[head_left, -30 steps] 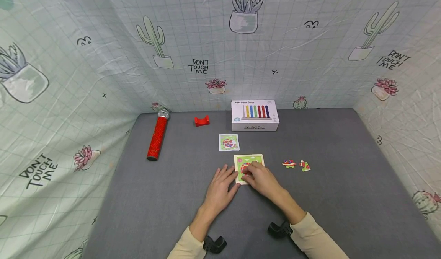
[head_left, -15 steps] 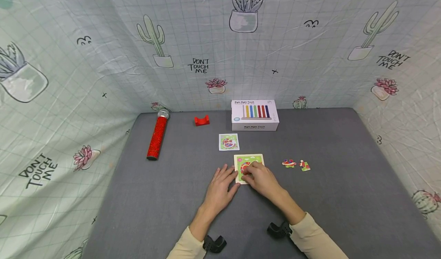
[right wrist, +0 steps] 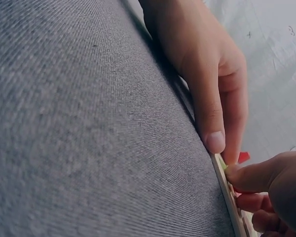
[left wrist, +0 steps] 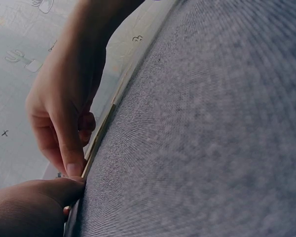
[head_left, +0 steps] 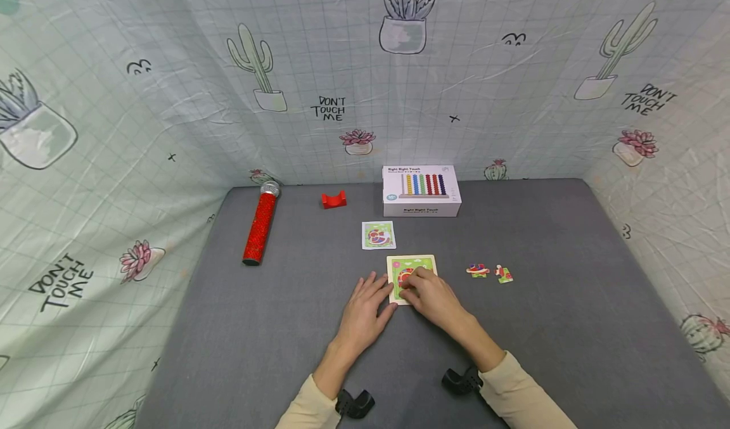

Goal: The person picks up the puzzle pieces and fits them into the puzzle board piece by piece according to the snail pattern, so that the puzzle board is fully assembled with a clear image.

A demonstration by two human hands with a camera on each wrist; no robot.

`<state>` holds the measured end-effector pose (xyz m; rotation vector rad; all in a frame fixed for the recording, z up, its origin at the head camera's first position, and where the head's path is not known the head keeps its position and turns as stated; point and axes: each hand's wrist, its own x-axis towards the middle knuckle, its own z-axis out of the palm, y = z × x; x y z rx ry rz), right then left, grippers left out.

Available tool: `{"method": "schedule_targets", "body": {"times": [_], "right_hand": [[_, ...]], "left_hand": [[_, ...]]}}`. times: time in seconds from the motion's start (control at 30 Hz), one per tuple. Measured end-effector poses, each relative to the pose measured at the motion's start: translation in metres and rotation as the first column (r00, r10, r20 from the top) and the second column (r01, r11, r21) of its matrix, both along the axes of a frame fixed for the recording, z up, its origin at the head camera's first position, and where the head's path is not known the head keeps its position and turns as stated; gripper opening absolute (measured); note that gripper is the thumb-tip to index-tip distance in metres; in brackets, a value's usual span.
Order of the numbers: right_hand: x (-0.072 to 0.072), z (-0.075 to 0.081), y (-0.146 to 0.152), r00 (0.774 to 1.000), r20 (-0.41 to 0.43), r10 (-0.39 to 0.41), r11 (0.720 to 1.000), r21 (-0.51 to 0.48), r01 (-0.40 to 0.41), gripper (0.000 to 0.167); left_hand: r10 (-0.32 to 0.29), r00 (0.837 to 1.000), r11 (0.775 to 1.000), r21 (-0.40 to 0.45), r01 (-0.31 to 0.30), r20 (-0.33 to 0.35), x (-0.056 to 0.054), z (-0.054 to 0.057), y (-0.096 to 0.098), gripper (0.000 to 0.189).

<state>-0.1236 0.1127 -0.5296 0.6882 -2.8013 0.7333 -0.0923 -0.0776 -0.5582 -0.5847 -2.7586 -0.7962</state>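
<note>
A small puzzle board [head_left: 401, 264] with a pale rim and a green, red-patterned picture lies flat on the grey table in the head view. My left hand [head_left: 365, 312] rests palm down at its left edge, fingers stretched out and touching the rim. Over the lower right of the board, my right hand [head_left: 436, 301] bends its thumb and forefinger together at a puzzle piece mostly hidden beneath them. In the right wrist view the right thumb [right wrist: 256, 175] presses at the board's edge [right wrist: 227, 190]. Two loose puzzle pieces, one [head_left: 478, 270] and another [head_left: 504, 274], lie to the right.
Behind the board lies a square picture card [head_left: 379, 235]. A white box [head_left: 422, 191] stands at the back, with a small red stand [head_left: 334, 199] left of it. The red microphone [head_left: 260, 226] lies far left. A patterned cloth [head_left: 365, 87] hangs round the table.
Both hands keep their places at the board, and the loose pieces stay where they were. Only a very slight shift of the head view shows.
</note>
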Motion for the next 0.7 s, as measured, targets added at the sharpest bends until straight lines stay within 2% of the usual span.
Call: {"method": "schedule_targets", "body": {"times": [0.3,0.5,0.7], "right_hand": [[-0.006,0.001,0.014,1.0,-0.016,0.016,0.996,-0.088,-0.017,0.018],[-0.011,0.004,0.034,1.0,-0.013,-0.008,0.996,-0.085,0.007,0.028],[-0.013,0.006,0.057,0.999,0.036,-0.038,0.996,-0.081,0.04,0.034]], "left_hand": [[0.004,1.0,1.0,-0.005,-0.004,0.011,0.0,-0.002,0.0,0.043],[0.012,0.999,1.0,-0.014,-0.011,0.04,-0.001,-0.002,0.0,0.044],[0.009,0.999,1.0,-0.007,-0.009,0.038,-0.001,-0.004,0.0,0.044]]}}
